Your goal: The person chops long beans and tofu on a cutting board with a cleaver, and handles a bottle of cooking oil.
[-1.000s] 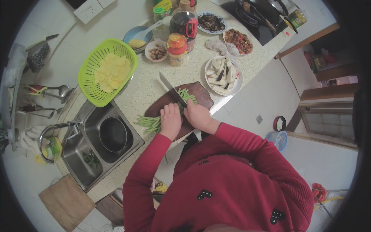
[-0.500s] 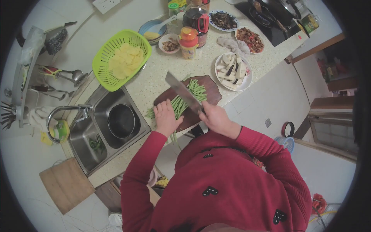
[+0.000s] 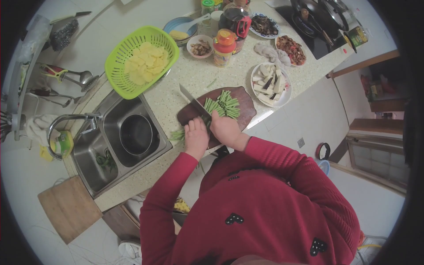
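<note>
My right hand (image 3: 225,128) is closed round the handle of a kitchen knife (image 3: 192,99) with a broad blade. The blade stands on edge over a dark brown cutting board (image 3: 247,104), close beside the fingers of my left hand (image 3: 197,138). That hand is pressed down with its fingers together, holding uncut green beans (image 3: 178,134) whose ends stick out to its left. Past the blade, on the far side, lies a pile of cut green beans (image 3: 225,105). My hands hide the near part of the board.
Left of the board is a double sink (image 3: 165,143) with a dark pot (image 3: 138,134). A green basket (image 3: 112,73) of pale slices stands behind it. A plate (image 3: 288,93) of eggplant pieces sits to the right. Bottles, bowls and a cooktop (image 3: 289,22) line the back.
The knife has come down and left, nearer my left hand. My left hand has shifted slightly right and down. More of the cut pile shows beyond the blade, and the whole view has shifted slightly.
</note>
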`<action>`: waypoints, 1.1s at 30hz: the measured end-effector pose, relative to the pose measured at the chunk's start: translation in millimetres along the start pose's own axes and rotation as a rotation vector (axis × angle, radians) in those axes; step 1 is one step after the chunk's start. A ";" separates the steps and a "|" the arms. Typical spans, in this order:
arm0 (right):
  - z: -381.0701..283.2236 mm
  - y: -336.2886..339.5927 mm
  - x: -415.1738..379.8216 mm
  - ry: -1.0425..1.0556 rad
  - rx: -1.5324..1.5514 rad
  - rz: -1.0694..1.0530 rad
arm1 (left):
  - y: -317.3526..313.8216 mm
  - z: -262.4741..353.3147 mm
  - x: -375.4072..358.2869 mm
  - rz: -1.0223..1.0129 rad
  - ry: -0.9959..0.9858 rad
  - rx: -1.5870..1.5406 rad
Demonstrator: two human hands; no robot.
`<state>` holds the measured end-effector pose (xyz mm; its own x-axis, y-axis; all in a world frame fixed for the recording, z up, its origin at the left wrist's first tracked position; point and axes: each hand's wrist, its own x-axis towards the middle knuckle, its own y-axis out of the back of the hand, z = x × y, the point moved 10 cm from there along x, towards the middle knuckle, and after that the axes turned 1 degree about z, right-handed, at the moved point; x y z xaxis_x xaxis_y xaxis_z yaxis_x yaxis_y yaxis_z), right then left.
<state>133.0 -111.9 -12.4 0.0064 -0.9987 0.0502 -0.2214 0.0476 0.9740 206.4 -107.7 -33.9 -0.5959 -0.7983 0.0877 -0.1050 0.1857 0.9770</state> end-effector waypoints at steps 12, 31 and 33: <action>76.4 18.6 8.1 -0.136 0.500 -0.152 | 3.1 -17.6 29.7 -0.069 0.302 -0.157; -0.9 -2.9 -5.7 0.119 0.096 -0.347 | -5.1 -15.4 -11.8 -0.093 0.240 0.043; -7.1 -8.5 -1.0 0.116 0.090 -0.296 | -6.3 -12.8 -13.0 -0.067 0.253 0.051</action>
<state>141.8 -111.2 -19.2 0.1929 -0.9601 -0.2023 -0.2788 -0.2513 0.9269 225.0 -105.8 -38.7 -0.3690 -0.9264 0.0749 -0.1817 0.1509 0.9717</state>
